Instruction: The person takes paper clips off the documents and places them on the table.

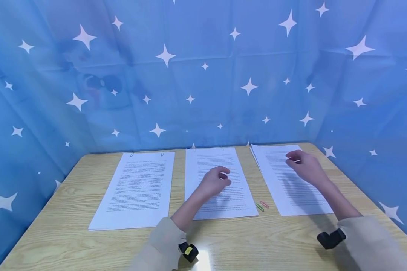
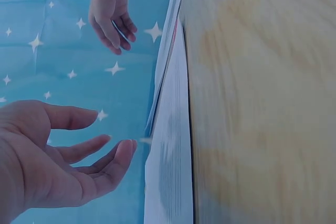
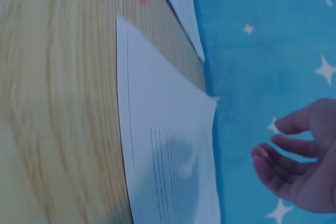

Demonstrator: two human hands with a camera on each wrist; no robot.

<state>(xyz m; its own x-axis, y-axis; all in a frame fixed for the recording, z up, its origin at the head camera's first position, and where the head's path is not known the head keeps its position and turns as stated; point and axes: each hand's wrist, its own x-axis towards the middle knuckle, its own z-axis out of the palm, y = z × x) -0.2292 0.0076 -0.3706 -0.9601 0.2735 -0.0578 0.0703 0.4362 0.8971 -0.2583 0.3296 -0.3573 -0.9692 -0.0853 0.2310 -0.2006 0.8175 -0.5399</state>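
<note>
My left hand (image 1: 214, 181) hovers over the middle stack of printed sheets (image 1: 203, 207), fingers loosely bent and nothing between them. In the left wrist view the same hand (image 2: 68, 156) shows a gap between thumb and fingertips. Above the right stack of printed sheets (image 1: 291, 199) hangs my right hand (image 1: 304, 165), also relaxed and holding nothing. Its shadow falls on the paper (image 3: 157, 103) in the right wrist view. Between these two stacks lie a green paper clip (image 1: 259, 207) and a pink paper clip (image 1: 264, 204). The right stack's left edges are slightly uneven.
A third stack of printed sheets (image 1: 135, 188) lies at the left, with paper clips (image 1: 162, 153) along its top edge. Paper clips also sit on the middle stack's top edge. A blue star-patterned curtain (image 1: 203, 94) surrounds the back and sides of the wooden table (image 1: 64, 210).
</note>
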